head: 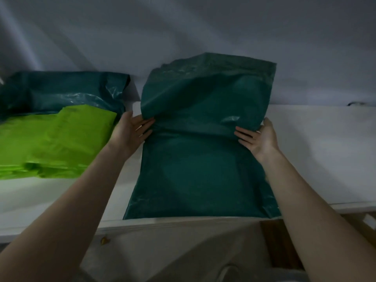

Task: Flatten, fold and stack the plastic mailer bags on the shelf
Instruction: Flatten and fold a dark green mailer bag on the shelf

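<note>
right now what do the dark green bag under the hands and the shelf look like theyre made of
Dark green bag: looks like thin plastic film, semi-gloss; soft creases, pale glints, and its far half curls limply upward. Shelf: smooth, matte white board, probably painted or laminated wood; the front edge looks pale and flat, though the dim light leaves it open.

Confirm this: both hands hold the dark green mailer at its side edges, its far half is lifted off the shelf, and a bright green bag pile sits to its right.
Wrong on one point. The head view shows the bright green bag pile to the left of the dark green mailer, not the right. The left hand and right hand do hold its side edges.
</note>
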The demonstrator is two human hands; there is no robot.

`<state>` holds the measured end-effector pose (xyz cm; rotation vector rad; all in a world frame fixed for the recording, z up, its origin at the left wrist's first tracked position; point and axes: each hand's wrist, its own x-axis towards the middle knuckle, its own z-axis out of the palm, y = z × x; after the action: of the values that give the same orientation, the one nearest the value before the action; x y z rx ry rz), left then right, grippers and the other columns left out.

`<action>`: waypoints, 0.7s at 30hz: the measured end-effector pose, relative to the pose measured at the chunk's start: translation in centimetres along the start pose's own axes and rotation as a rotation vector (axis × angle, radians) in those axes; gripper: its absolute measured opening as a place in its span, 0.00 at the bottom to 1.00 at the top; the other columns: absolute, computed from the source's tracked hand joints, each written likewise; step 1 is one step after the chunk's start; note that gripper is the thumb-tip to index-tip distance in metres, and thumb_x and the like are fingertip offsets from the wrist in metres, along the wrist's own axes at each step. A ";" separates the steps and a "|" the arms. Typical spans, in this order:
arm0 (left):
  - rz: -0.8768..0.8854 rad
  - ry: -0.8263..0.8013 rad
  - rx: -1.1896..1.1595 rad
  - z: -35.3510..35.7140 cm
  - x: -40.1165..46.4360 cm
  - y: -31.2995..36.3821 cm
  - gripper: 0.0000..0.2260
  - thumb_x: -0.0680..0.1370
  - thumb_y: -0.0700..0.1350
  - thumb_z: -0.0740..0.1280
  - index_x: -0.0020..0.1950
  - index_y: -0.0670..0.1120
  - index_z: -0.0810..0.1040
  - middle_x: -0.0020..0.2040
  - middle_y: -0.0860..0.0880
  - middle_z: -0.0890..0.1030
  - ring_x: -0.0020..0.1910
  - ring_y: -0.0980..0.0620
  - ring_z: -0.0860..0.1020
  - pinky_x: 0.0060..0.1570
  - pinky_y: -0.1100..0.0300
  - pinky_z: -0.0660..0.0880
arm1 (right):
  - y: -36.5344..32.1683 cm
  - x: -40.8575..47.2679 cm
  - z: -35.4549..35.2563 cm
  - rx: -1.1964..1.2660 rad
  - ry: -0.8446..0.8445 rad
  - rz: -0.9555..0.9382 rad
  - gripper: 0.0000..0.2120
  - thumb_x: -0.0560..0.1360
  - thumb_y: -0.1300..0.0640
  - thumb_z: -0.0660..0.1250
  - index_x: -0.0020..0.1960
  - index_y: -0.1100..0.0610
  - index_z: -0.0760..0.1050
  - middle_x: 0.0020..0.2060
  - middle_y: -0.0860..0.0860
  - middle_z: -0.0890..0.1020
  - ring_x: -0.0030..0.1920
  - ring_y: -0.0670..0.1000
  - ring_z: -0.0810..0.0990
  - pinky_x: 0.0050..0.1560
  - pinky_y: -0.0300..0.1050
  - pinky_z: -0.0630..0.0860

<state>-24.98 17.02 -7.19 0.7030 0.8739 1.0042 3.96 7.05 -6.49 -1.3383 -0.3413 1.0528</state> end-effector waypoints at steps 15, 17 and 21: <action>0.084 -0.142 0.548 -0.9 -1.3 0.1 0.11 0.76 0.33 0.63 0.48 0.49 0.76 0.45 0.55 0.82 0.48 0.56 0.77 0.47 0.64 0.75 | -2.2 -1.6 -3.1 0.054 -0.169 0.188 0.24 0.76 0.44 0.59 0.65 0.59 0.67 0.52 0.61 0.80 0.41 0.61 0.85 0.38 0.53 0.82; 0.089 -0.168 0.635 -0.9 -1.9 0.3 0.13 0.76 0.32 0.63 0.51 0.50 0.76 0.50 0.52 0.79 0.48 0.56 0.77 0.43 0.67 0.77 | -2.5 -2.1 -3.7 0.041 -0.173 0.199 0.26 0.77 0.42 0.57 0.66 0.60 0.67 0.49 0.61 0.82 0.41 0.60 0.85 0.35 0.51 0.82; 0.005 -0.225 0.669 -1.3 -2.9 0.9 0.20 0.76 0.33 0.62 0.61 0.55 0.76 0.54 0.50 0.78 0.50 0.50 0.72 0.40 0.65 0.71 | -3.0 -3.1 -4.9 0.019 -0.160 0.206 0.28 0.78 0.39 0.54 0.65 0.62 0.65 0.47 0.62 0.83 0.39 0.61 0.85 0.32 0.50 0.81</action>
<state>-27.25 14.84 -6.18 1.3546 1.0123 0.6079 7.19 2.03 -4.01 -1.2946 -0.3158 1.3368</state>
